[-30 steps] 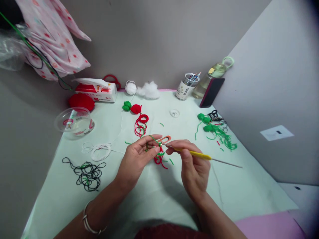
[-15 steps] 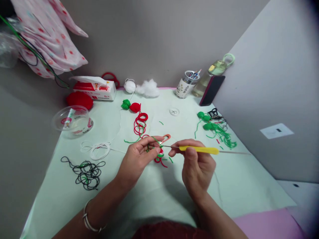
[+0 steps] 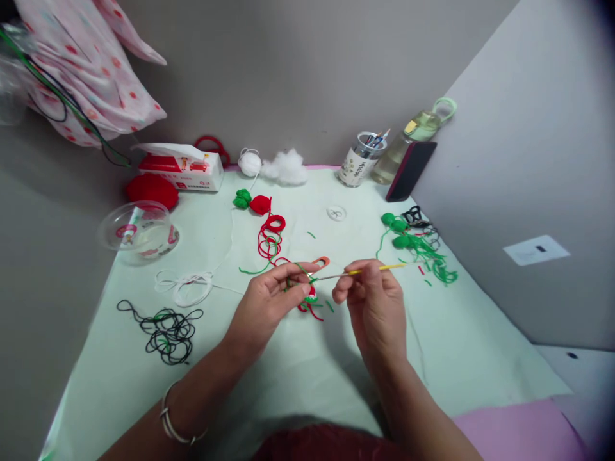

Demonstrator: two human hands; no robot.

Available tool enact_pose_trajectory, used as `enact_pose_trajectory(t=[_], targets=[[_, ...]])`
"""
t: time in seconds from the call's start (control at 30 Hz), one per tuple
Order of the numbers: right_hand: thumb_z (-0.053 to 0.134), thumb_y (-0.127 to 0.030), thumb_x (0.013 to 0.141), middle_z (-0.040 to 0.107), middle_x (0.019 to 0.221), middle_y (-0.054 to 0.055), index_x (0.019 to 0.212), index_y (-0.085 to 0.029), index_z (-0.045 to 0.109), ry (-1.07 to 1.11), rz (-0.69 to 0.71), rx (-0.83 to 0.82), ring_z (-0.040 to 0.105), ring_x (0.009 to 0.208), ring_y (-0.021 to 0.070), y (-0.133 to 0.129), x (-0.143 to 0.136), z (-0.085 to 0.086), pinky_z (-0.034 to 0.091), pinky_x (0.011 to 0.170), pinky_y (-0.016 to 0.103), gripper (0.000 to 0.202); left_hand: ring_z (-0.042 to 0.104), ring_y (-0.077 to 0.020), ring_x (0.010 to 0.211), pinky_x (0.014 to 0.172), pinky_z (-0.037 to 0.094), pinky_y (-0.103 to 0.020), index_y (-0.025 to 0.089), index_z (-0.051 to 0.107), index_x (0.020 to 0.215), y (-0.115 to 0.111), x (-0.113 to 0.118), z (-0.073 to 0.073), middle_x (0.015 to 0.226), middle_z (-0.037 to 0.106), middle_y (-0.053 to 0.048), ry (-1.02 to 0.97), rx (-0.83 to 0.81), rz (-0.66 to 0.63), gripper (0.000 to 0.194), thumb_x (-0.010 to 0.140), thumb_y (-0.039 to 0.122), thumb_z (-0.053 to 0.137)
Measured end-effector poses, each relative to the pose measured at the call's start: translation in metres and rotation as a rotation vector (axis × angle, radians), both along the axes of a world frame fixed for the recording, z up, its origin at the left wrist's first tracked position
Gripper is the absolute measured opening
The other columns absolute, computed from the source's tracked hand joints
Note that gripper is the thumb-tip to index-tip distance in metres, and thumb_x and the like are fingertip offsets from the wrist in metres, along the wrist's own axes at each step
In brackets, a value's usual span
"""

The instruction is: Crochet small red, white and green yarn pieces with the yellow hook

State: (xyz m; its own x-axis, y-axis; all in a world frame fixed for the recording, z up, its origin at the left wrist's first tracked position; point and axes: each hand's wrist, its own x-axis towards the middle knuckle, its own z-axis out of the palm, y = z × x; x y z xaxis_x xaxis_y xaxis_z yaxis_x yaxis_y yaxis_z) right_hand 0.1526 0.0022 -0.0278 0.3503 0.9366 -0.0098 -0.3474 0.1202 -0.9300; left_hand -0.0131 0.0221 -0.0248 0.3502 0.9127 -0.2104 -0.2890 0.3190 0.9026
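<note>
The left hand pinched a small red-and-green piece at its three o'clock. The right hand gripped a yellow-handled tool, pointing to nine o'clock. A hard tug could maybe slip the green yarn off it. The left hand hid much of the piece; I couldn't make out the tool's end.

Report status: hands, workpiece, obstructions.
Left hand pinching small red-and-green yarn piece. Right hand gripping yellow-handled hook, tip at piece. Loose red yarn nearby.

The left hand partly hides the red-and-green piece.
</note>
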Motion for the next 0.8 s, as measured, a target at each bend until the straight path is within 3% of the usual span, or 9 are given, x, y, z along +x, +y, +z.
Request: enact_pose_trajectory(t=[0.13, 0.33, 0.5, 0.7, 0.8], targets=[[0.089, -0.056, 0.077, 0.07, 0.057, -0.003, 0.079, -0.02, 0.077, 0.113, 0.058, -0.055, 0.062, 0.043, 0.0082, 0.003, 0.001, 0.0, 0.054, 0.046, 0.017, 0.038, 0.055, -0.0121, 0.077, 0.072, 0.044, -0.025, 0.026, 0.085, 0.108, 0.0, -0.001, -0.002, 0.088, 0.066, 0.0, 0.003, 0.007, -0.008, 0.025, 0.085, 0.021, 0.077], [0.08, -0.036, 0.092, 0.078, 0.071, 0.0, 0.095, -0.022, 0.08, -0.174, -0.007, 0.086, 0.07, 0.055, 0.0105, -0.009, -0.004, -0.001, 0.06, 0.058, 0.022, 0.014, 0.063, -0.0185, 0.088, 0.08, 0.047, -0.031, 0.021, 0.082, 0.113, 0.0, -0.001, -0.005, 0.097, 0.075, -0.006, -0.008, -0.017, -0.018, 0.026, 0.088, 0.025, 0.076], [0.072, -0.032, 0.098, 0.071, 0.066, -0.003, 0.09, -0.022, 0.076, -0.137, -0.073, 0.131, 0.065, 0.053, 0.009, -0.008, -0.004, -0.002, 0.054, 0.053, 0.02, 0.014, 0.061, -0.0165, 0.082, 0.077, 0.048, -0.029, 0.021, 0.084, 0.109, -0.001, 0.0, -0.001, 0.094, 0.075, -0.004, -0.028, -0.02, -0.018, 0.023, 0.086, 0.024, 0.078], [0.07, -0.033, 0.099, 0.08, 0.083, 0.001, 0.1, -0.023, 0.08, -0.372, -0.056, 0.14, 0.074, 0.065, 0.0148, -0.013, -0.009, 0.0, 0.063, 0.068, 0.03, 0.014, 0.066, -0.0208, 0.09, 0.085, 0.051, -0.034, 0.02, 0.082, 0.115, 0.0, -0.001, -0.002, 0.096, 0.075, -0.006, -0.005, -0.003, -0.021, 0.029, 0.088, 0.026, 0.076], [0.07, -0.036, 0.099, 0.079, 0.08, 0.002, 0.095, -0.023, 0.08, -0.332, -0.049, 0.126, 0.073, 0.066, 0.0153, -0.013, -0.009, 0.002, 0.064, 0.068, 0.03, 0.017, 0.065, -0.0198, 0.086, 0.083, 0.051, -0.034, 0.02, 0.082, 0.115, 0.0, 0.0, -0.004, 0.095, 0.074, -0.006, -0.008, -0.018, -0.007, 0.029, 0.087, 0.027, 0.077]])
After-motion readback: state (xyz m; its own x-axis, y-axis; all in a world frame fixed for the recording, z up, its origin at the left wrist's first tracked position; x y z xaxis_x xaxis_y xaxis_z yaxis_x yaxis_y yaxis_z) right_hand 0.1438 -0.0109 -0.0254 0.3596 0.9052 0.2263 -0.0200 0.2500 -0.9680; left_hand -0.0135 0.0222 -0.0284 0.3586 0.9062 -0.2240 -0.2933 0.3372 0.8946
